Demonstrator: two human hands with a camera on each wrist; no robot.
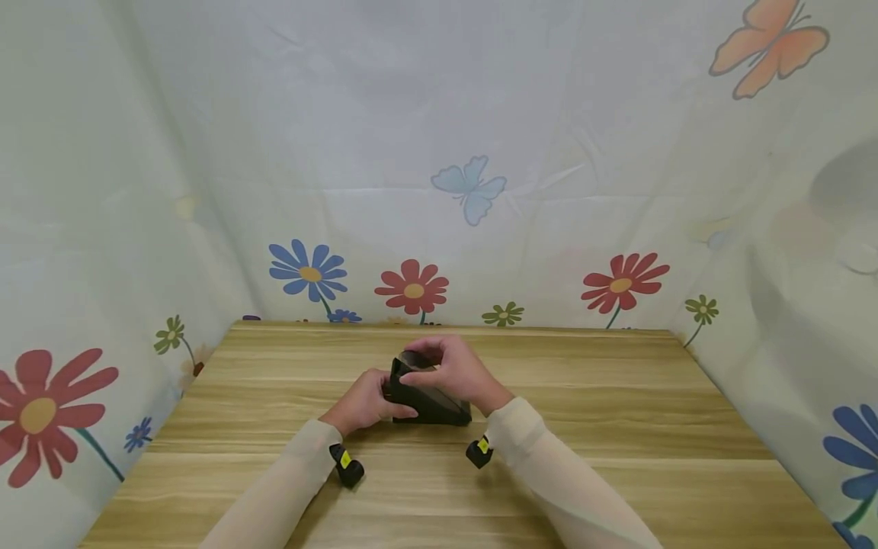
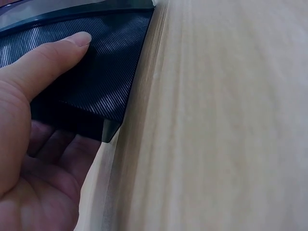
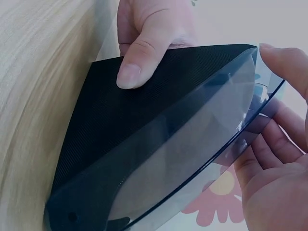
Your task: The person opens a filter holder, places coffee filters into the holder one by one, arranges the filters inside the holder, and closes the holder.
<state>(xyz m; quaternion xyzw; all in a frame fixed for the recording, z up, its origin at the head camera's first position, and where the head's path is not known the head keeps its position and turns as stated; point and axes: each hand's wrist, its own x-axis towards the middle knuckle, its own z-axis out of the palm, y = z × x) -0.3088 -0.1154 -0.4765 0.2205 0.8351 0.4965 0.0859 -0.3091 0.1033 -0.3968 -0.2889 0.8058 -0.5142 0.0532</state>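
Note:
A black wedge-shaped case (image 1: pixel 428 406) with finely ribbed sides stands on the wooden table. Its smoky see-through lid (image 3: pixel 192 139) is partly raised in the right wrist view. My left hand (image 1: pixel 365 400) grips the end of the case. The left thumb (image 2: pixel 62 55) lies on the ribbed side, while the other fingers go behind the body and are partly hidden. From above, my right hand (image 1: pixel 461 372) holds the raised edge of the lid between thumb and fingers. Some right fingers (image 3: pixel 264 144) show through the clear plastic. What the case contains cannot be made out.
The wood-grain table (image 1: pixel 617 427) spreads out around both hands. A white curtain (image 1: pixel 384 114) with printed flowers and butterflies closes off the back and sides. Small black wrist cameras (image 1: pixel 348 467) with yellow marks hang beneath the cuffs.

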